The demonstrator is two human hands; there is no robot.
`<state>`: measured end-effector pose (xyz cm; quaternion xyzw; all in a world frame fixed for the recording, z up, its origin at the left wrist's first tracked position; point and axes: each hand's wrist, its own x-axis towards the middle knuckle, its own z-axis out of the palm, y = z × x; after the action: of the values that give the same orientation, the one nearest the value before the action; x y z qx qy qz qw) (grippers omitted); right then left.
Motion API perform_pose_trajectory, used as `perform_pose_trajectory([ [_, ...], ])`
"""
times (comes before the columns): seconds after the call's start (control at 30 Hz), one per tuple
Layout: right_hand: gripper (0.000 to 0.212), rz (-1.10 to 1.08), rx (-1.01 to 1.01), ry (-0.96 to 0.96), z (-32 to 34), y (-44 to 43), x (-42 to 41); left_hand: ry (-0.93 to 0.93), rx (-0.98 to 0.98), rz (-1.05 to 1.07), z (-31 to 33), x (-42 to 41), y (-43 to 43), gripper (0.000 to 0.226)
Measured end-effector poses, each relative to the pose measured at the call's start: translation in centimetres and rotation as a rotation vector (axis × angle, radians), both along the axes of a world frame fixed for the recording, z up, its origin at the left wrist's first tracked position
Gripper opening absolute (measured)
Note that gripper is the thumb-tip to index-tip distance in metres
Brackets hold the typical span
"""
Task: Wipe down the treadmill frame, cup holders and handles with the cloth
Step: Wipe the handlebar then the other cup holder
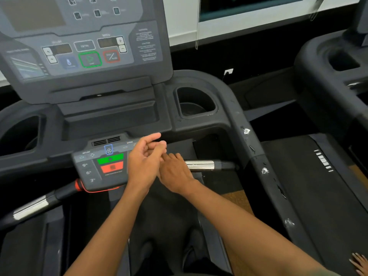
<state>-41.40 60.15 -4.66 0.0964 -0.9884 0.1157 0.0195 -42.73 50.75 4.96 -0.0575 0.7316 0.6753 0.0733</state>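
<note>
I am standing on a dark grey treadmill with its console [85,46] in front of me. My left hand [145,162] and my right hand [175,174] meet over the middle handlebar, the right fingers tucked against the left palm. No cloth is in view in either hand. A chrome-sleeved handle [201,165] sticks out just right of my hands, and another [31,208] is at lower left. Cup holders sit at right [196,102] and left [20,134]. The right frame arm [253,156] carries white smudges [247,131].
A small control panel [99,166] with green and red buttons lies left of my hands, with a red safety cord [79,185] beside it. A second treadmill [328,76] stands to the right. Another person's hand [360,265] shows at the bottom right corner.
</note>
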Motion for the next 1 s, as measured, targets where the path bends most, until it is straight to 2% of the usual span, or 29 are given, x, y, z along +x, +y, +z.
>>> perform_pose_trajectory([
  [0.1, 0.045, 0.11, 0.076, 0.014, -0.6, 2.7, 0.9, -0.011, -0.013, -0.021, -0.5, 0.1, 1.6, 0.022],
  [0.2, 0.05, 0.091, 0.021, 0.059, -1.6, 5.9, 2.6, -0.025, -0.013, -0.046, -1.0, 0.1, 3.1, 0.023],
  [0.33, 0.058, -0.068, 0.011, 0.07, -2.2, 10.7, 5.2, -0.028, -0.06, -0.098, -1.6, 0.1, 4.3, 0.023],
  [0.47, 0.062, -0.228, 0.182, -0.057, -1.9, 15.3, 8.1, -0.074, -0.072, -0.14, -1.8, 0.4, 5.4, 0.023],
  [0.63, 0.072, -0.36, 0.293, -0.178, -2.2, 13.3, 8.4, -0.082, -0.076, -0.157, -1.7, 0.4, 5.2, 0.025],
  [0.73, 0.071, -0.329, 0.185, -0.07, -2.9, 12.2, 8.1, -0.081, -0.081, -0.143, -1.6, 0.2, 4.0, 0.024],
  [0.87, 0.06, -0.112, 0.017, 0.084, -3.0, 8.6, 6.0, -0.097, -0.098, -0.101, -2.0, -0.5, 2.1, 0.023],
  [1.0, 0.043, -0.07, -0.138, 0.13, -1.9, 5.1, 3.3, -0.104, -0.097, -0.068, -2.6, -1.1, 0.9, 0.021],
])
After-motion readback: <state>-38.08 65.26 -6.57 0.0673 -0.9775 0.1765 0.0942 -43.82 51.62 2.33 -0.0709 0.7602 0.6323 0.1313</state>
